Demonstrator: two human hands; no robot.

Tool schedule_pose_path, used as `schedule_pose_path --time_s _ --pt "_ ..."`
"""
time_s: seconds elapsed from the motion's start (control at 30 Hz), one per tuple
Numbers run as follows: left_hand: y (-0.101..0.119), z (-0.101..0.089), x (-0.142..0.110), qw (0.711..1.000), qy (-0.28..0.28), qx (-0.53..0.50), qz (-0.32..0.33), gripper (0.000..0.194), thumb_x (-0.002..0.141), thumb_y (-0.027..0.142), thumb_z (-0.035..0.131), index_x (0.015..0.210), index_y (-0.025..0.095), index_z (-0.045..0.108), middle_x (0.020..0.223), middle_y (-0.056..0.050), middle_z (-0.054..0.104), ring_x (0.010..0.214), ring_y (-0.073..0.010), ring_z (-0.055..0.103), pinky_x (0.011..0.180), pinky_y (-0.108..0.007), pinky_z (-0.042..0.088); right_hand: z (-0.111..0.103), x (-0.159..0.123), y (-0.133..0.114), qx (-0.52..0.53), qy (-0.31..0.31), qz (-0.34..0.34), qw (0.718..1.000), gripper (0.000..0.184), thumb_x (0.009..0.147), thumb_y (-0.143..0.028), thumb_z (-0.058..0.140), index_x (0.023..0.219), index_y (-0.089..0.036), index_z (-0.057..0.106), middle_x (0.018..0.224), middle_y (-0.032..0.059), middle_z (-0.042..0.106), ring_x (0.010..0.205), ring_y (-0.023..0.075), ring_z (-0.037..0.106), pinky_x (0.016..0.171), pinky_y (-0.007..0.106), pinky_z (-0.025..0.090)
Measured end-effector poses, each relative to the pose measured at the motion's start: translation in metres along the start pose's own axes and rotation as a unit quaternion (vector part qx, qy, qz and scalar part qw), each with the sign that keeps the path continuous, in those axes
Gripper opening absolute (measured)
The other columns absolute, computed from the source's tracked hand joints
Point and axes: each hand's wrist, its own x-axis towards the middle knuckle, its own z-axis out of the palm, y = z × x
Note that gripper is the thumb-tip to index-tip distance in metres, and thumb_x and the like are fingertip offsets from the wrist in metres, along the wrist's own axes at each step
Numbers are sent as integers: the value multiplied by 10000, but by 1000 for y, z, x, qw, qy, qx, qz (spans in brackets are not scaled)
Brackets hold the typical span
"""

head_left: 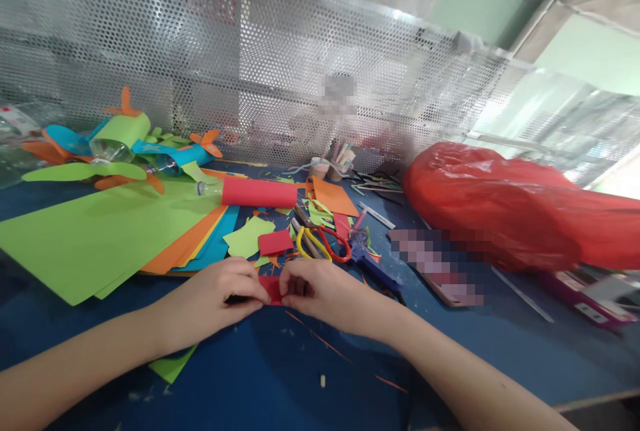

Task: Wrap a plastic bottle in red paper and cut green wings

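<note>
A small red piece of paper (273, 289) lies low over the blue table, pinched at both ends. My left hand (225, 291) grips its left end between thumb and fingers. At the other end, my right hand (317, 291) holds it the same way, and the fingers hide part of the paper. Just beyond them are a second red paper piece (276, 242) and a light green scrap (249, 236). Scissors with yellow and red handles (334, 244) lie past my right hand, beside a blue glue gun (375, 264).
Green paper sheets (100, 237) spread at the left, over orange and blue ones. A bottle wrapped in red paper (259, 192) lies behind. Paper-covered bottles with petals (120, 144) stand back left. A phone (435, 267) and a red plastic bag (500, 207) occupy the right.
</note>
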Motion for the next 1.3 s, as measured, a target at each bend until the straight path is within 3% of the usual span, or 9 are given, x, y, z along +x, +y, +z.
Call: schedule_pose_path --time_s 0.13,0.3,0.57,0.8,1.07,1.3 --pt "-2 1 0 1000 17 3 7 166 897 170 546 919 228 701 882 -11 627 863 -151 578 767 -260 439 -2 -3 -1 -46 -9 -75 996 156 798 -33 572 850 -170 625 838 -11 627 769 96 558 707 184 412" --pt "-3 1 -1 999 9 31 18 139 903 187 547 922 216 681 907 -16 611 871 -152 575 778 -267 440 -1 -3 -3 -75 -10 -59 995 31 825 -154 641 853 -167 645 841 1 647 763 110 572 686 195 410" --pt "-5 1 -6 982 20 158 103 260 974 245 407 977 201 663 926 -48 605 853 -178 562 740 -293 461 2 0 -3 -103 5 -29 994 21 806 -155 641 803 -157 662 770 1 658 714 117 569 641 205 403" --pt "-1 1 -5 969 31 211 120 292 981 228 372 908 181 651 898 -56 599 837 -185 554 730 -306 483 5 -2 -6 -155 22 -87 984 75 798 -130 610 809 -149 681 811 29 645 749 138 576 673 223 414" --pt "0 -1 -5 943 60 267 191 245 973 142 366 971 140 611 935 -78 623 879 -191 561 824 -326 484 9 1 -4 -230 40 -130 964 105 795 -128 574 765 -138 674 754 31 635 706 143 554 637 245 391" --pt "2 1 -5 957 53 243 147 303 985 200 345 917 159 637 847 -61 623 815 -192 569 760 -324 484 3 -1 -8 -226 17 -122 966 103 832 -147 584 793 -146 680 798 32 657 735 146 571 657 241 402"
